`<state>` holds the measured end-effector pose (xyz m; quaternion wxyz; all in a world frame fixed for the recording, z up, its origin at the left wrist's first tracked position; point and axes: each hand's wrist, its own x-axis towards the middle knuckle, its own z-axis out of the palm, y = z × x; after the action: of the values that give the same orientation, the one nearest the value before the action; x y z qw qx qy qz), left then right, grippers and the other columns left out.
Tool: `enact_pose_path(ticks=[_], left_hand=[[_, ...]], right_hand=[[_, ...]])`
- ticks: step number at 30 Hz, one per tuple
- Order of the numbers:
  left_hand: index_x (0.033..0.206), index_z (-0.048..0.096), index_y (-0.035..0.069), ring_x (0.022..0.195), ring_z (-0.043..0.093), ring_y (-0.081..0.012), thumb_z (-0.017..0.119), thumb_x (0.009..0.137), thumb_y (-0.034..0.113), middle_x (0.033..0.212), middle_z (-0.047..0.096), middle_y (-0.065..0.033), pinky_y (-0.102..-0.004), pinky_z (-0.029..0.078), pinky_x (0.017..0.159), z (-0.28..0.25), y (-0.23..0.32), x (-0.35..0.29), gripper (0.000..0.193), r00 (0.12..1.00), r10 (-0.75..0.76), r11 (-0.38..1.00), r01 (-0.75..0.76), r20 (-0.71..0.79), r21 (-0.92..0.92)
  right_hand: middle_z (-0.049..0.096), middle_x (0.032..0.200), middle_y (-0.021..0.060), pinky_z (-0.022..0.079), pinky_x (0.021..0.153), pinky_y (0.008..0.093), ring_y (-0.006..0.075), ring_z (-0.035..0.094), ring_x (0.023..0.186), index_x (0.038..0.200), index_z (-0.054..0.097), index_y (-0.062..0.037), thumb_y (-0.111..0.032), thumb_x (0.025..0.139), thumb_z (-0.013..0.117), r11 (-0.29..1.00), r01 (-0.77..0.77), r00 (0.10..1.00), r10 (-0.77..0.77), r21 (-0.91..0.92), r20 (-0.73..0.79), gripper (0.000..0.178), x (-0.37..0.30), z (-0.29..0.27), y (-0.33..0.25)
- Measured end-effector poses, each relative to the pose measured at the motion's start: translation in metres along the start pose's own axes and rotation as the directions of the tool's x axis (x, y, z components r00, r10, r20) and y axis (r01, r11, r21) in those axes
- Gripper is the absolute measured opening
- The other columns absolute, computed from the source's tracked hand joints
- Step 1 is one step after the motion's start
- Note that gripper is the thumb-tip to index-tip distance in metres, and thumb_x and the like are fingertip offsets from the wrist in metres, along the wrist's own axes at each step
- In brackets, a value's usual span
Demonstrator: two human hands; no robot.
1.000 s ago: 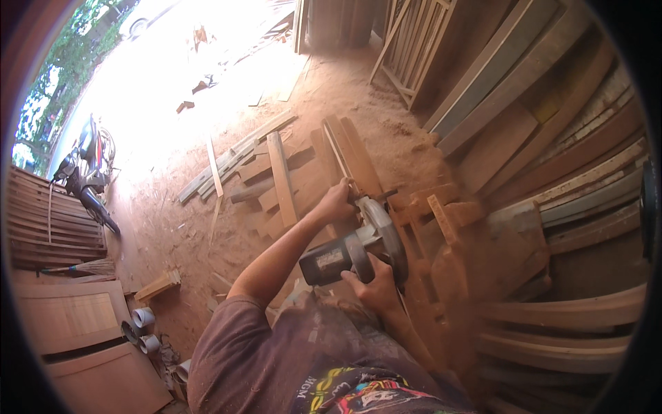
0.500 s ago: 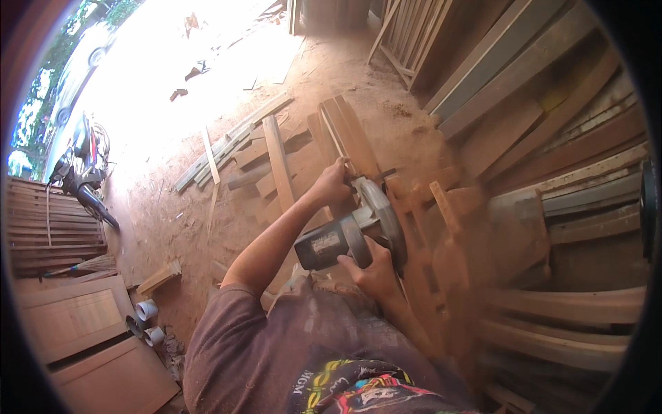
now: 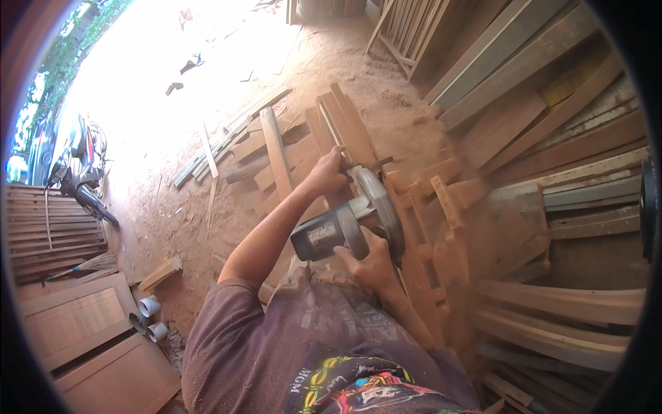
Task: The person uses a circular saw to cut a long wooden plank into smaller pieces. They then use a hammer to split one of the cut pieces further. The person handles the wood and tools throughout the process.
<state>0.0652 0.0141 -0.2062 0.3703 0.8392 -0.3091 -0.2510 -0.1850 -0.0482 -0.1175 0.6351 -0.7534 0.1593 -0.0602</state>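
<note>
A circular saw (image 3: 321,234) with a dark motor housing and a grey blade guard rests over a long reddish-brown board (image 3: 352,121) in front of my body. My right hand (image 3: 373,261) is closed round the saw's rear handle. Ahead of the motor, my left hand (image 3: 328,174) has its fingers curled by the front of the saw, beside a thin pale strip running along the board. What those fingers grip is hidden. The blade and the cut line cannot be seen under the guard.
Notched timber pieces (image 3: 417,241) lie just right of the saw. Loose boards (image 3: 276,152) cover the sandy, dusty floor ahead. Stacked planks (image 3: 593,224) fill the right side. A motorcycle (image 3: 86,190), wooden panels (image 3: 79,317) and white cups (image 3: 147,306) are at the left.
The view has shifted slightly, so the saw, both hands and the boards sit a little higher in it. Both hands keep the same hold.
</note>
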Motion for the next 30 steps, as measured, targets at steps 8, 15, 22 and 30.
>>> enact_pose_path(ticks=[8,15,22,30], left_hand=[[0.149,0.044,-0.005,0.124,0.067,-0.0414,0.073,0.079,0.004,0.125,0.072,-0.0258,-0.046,0.054,0.105,-0.007,0.008,0.006,0.076,1.0,0.004,1.0,-0.004,0.025,0.0],[0.15,0.044,-0.005,0.124,0.068,-0.0412,0.075,0.079,0.005,0.125,0.072,-0.0248,-0.0459,0.053,0.107,-0.013,0.005,0.015,0.078,1.0,-0.016,1.0,0.016,0.023,0.005],[0.15,0.045,-0.004,0.128,0.067,-0.0402,0.078,0.079,0.007,0.127,0.073,-0.0258,-0.0451,0.053,0.109,-0.019,-0.005,0.028,0.079,1.0,-0.004,1.0,0.004,0.029,-0.002],[0.149,0.046,-0.005,0.123,0.07,-0.0406,0.085,0.077,0.012,0.124,0.074,-0.0254,-0.0446,0.055,0.105,-0.025,-0.006,0.037,0.084,1.0,-0.019,1.0,0.019,0.025,0.008]], right_hand=[[0.069,0.081,0.006,0.054,0.072,0.0332,0.0134,0.064,0.075,0.105,0.071,0.0011,-0.006,0.088,0.079,0.997,0.07,0.995,-0.067,0.04,-0.07,0.021,0.011,0.004,0.003],[0.07,0.083,0.0054,0.054,0.073,0.0322,0.0128,0.064,0.077,0.108,0.072,0.0013,-0.006,0.088,0.08,0.999,0.036,0.998,-0.034,0.039,-0.05,0.022,0.02,0.003,-0.005],[0.069,0.083,0.0044,0.054,0.073,0.0314,0.012,0.064,0.077,0.107,0.072,0.0015,-0.006,0.088,0.08,0.998,0.041,0.998,-0.039,0.039,-0.057,0.022,0.032,0.006,-0.004],[0.066,0.08,0.0012,0.051,0.071,0.0294,0.0094,0.061,0.075,0.101,0.071,-0.0004,-0.006,0.087,0.081,0.999,0.012,0.998,-0.009,0.046,-0.056,0.018,0.044,0.008,-0.008]])
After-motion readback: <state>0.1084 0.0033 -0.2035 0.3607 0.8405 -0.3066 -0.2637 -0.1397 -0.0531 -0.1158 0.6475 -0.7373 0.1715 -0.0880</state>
